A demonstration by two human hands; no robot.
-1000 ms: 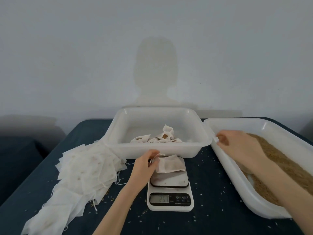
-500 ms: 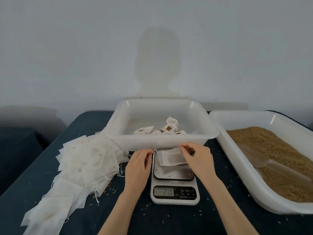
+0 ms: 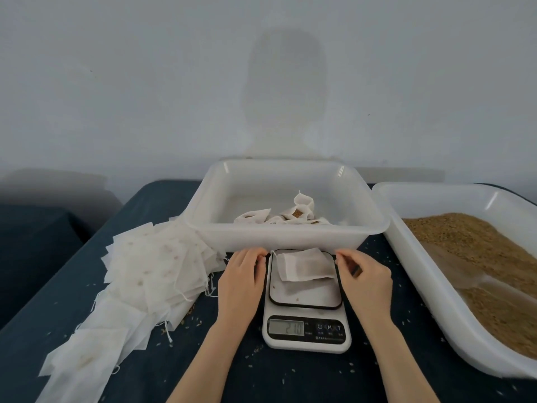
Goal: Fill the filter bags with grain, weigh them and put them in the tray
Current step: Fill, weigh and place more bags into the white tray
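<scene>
Grain shows dark through the white filter bag (image 3: 303,264), lying flat on the scale (image 3: 305,301) near the table's (image 3: 290,379) front edge. Left hand (image 3: 241,279) and right hand (image 3: 364,276) flank it, fingertips pinching its drawstring ends. Behind stands the tray (image 3: 286,237); a pale wall rises beyond.

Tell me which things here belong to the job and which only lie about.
Job: white filter bag on small white digital scale; white plastic tray; pile of empty white bags; white tub of brown grain.
Lying about: spilled grains on dark tablecloth.
</scene>
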